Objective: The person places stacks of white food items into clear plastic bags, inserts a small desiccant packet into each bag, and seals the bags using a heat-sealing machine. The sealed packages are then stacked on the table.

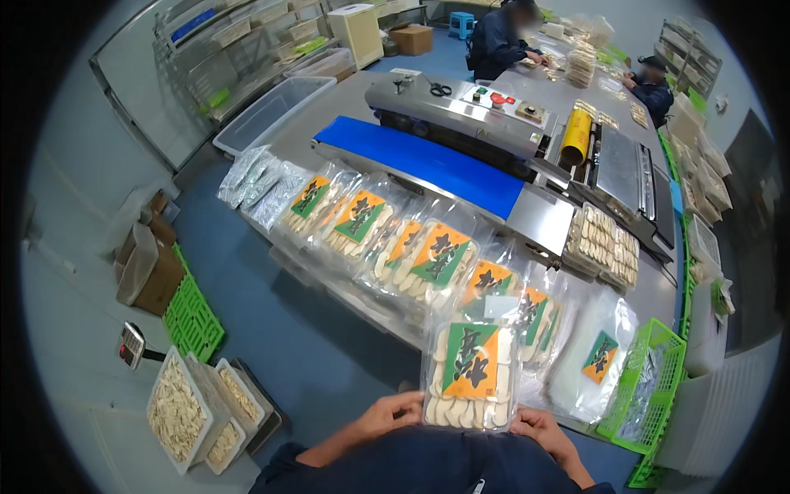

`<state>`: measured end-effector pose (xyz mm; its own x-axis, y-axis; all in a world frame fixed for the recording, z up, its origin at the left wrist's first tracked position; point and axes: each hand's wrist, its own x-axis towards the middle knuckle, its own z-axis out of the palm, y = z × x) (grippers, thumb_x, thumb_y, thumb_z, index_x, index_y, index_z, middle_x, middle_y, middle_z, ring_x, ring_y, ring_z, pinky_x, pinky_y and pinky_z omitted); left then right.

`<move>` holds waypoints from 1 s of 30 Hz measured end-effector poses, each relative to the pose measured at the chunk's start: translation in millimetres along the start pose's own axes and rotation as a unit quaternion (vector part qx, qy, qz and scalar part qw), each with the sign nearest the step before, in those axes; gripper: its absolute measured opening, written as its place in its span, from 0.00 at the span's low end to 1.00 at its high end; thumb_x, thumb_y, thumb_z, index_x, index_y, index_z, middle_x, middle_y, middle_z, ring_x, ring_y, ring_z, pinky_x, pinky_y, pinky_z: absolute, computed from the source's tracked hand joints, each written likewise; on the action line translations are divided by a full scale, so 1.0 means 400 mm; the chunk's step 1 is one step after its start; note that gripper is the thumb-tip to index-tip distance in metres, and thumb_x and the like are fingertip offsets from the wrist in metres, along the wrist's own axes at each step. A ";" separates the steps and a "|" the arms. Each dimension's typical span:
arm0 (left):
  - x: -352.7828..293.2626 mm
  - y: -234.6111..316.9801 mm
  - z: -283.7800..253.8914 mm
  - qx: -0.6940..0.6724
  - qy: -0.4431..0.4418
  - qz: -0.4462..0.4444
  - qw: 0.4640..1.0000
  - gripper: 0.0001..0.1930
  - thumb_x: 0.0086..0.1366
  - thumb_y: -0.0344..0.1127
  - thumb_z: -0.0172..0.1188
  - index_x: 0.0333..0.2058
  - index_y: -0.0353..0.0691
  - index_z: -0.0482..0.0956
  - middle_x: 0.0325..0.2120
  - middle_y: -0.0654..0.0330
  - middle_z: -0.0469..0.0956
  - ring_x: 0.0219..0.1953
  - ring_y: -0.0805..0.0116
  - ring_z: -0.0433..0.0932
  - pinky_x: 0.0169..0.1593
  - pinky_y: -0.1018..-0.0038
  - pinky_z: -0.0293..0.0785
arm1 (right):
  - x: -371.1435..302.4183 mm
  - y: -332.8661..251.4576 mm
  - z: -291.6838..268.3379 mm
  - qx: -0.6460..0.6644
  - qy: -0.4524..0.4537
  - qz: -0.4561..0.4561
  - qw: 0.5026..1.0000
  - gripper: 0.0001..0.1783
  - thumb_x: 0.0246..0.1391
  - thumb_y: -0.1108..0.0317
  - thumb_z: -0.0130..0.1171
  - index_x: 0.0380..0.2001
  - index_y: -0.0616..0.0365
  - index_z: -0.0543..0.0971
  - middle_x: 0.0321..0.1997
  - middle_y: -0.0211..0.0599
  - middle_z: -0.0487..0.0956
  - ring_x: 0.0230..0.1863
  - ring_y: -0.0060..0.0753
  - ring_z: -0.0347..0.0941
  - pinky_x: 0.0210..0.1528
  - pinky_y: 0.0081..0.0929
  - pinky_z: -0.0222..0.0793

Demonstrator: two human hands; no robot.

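Close in front of me I hold a clear bagged tray of pale sliced mushrooms (471,366) with an orange and green label. My left hand (391,415) grips its lower left corner, and my right hand (536,430) grips the lower right one. Just beyond it, a row of similar labelled mushroom packs (434,262) leans along the near edge of the steel table. A pile of flat clear bags (597,358) with the same label lies to the right of the held pack.
Behind the packs stands a sealing machine (465,111) with a blue conveyor belt (424,165). Trays of sliced mushrooms (605,243) sit beside it. A green basket (646,379) is at right; tubs of slices (178,403) stand low at left. Two people (498,41) work at the far end.
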<state>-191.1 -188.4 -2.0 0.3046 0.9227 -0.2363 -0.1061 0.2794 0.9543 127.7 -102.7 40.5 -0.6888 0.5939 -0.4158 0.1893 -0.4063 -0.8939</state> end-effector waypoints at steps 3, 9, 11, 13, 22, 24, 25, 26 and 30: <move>0.072 0.105 0.022 -0.171 0.035 0.088 0.981 0.29 0.52 0.24 0.55 0.54 0.32 0.57 0.35 0.60 0.71 0.40 0.75 0.68 0.46 0.77 0.64 | 0.069 -0.037 0.004 0.066 0.066 -0.001 0.996 0.06 0.50 0.70 0.54 0.26 0.61 0.74 0.28 0.23 0.70 0.30 0.14 0.62 0.35 0.14 0.58; 0.293 0.003 0.039 -0.259 0.232 0.030 0.937 0.05 0.57 0.28 0.51 0.30 0.34 0.73 0.21 0.61 0.73 0.22 0.76 0.71 0.23 0.80 0.66 | 0.322 -0.047 -0.070 0.170 0.036 -0.081 0.981 0.12 0.51 0.64 0.50 0.24 0.64 0.73 0.26 0.32 0.73 0.30 0.22 0.68 0.36 0.18 0.64; 0.333 -0.004 0.049 -0.279 0.271 0.003 0.921 0.05 0.57 0.29 0.53 0.29 0.34 0.74 0.20 0.62 0.73 0.19 0.77 0.70 0.21 0.82 0.64 | 0.321 -0.070 -0.051 0.263 0.135 0.002 0.955 0.18 0.54 0.59 0.49 0.28 0.67 0.71 0.28 0.40 0.74 0.31 0.30 0.72 0.43 0.29 0.68; 0.353 -0.022 0.061 -0.199 0.271 0.000 0.942 0.05 0.56 0.30 0.53 0.27 0.35 0.75 0.18 0.62 0.73 0.17 0.77 0.70 0.19 0.83 0.63 | 0.315 -0.051 -0.046 0.341 0.100 0.037 0.934 0.30 0.54 0.49 0.45 0.39 0.72 0.67 0.39 0.55 0.73 0.42 0.43 0.72 0.48 0.35 0.69; 0.367 -0.124 0.119 -0.022 0.150 0.005 0.989 0.08 0.54 0.34 0.57 0.29 0.36 0.73 0.17 0.64 0.72 0.18 0.76 0.70 0.22 0.79 0.65 | 0.374 -0.030 0.040 0.382 0.227 -0.047 0.895 0.20 0.51 0.67 0.52 0.42 0.73 0.66 0.40 0.50 0.71 0.41 0.42 0.71 0.47 0.32 0.69; 0.344 -0.049 0.102 0.134 0.085 0.028 0.987 0.13 0.51 0.37 0.60 0.35 0.38 0.75 0.20 0.63 0.74 0.24 0.76 0.72 0.30 0.78 0.69 | 0.347 -0.022 0.006 0.343 0.280 -0.089 0.892 0.12 0.49 0.75 0.50 0.36 0.74 0.71 0.33 0.48 0.75 0.34 0.41 0.75 0.40 0.30 0.73; 0.321 -0.006 0.100 0.099 0.132 0.061 0.984 0.12 0.51 0.33 0.58 0.35 0.36 0.76 0.19 0.64 0.73 0.23 0.79 0.71 0.29 0.79 0.69 | 0.312 -0.037 -0.023 0.290 0.247 -0.099 0.919 0.13 0.50 0.75 0.49 0.38 0.75 0.71 0.34 0.49 0.75 0.35 0.41 0.74 0.39 0.30 0.73; 0.304 -0.020 0.055 0.208 0.250 0.108 0.939 0.13 0.50 0.34 0.59 0.35 0.36 0.75 0.22 0.64 0.73 0.23 0.79 0.70 0.29 0.80 0.69 | 0.268 -0.047 -0.060 0.236 0.214 -0.107 0.942 0.14 0.50 0.76 0.49 0.39 0.75 0.70 0.36 0.50 0.75 0.37 0.41 0.74 0.39 0.30 0.74; 0.270 0.101 -0.094 0.060 0.335 0.181 0.923 0.27 0.53 0.31 0.55 0.52 0.33 0.60 0.47 0.56 0.64 0.40 0.70 0.67 0.43 0.77 0.64 | 0.084 -0.123 -0.160 0.086 0.112 -0.070 0.988 0.14 0.50 0.75 0.50 0.40 0.72 0.73 0.35 0.49 0.77 0.36 0.36 0.75 0.37 0.27 0.74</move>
<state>-198.2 -67.5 4.3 -0.3878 0.9182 0.0803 0.0317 -0.0738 0.9968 140.1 -18.3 59.9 -0.5248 0.7828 -0.3343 -0.0308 -0.4100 -0.9116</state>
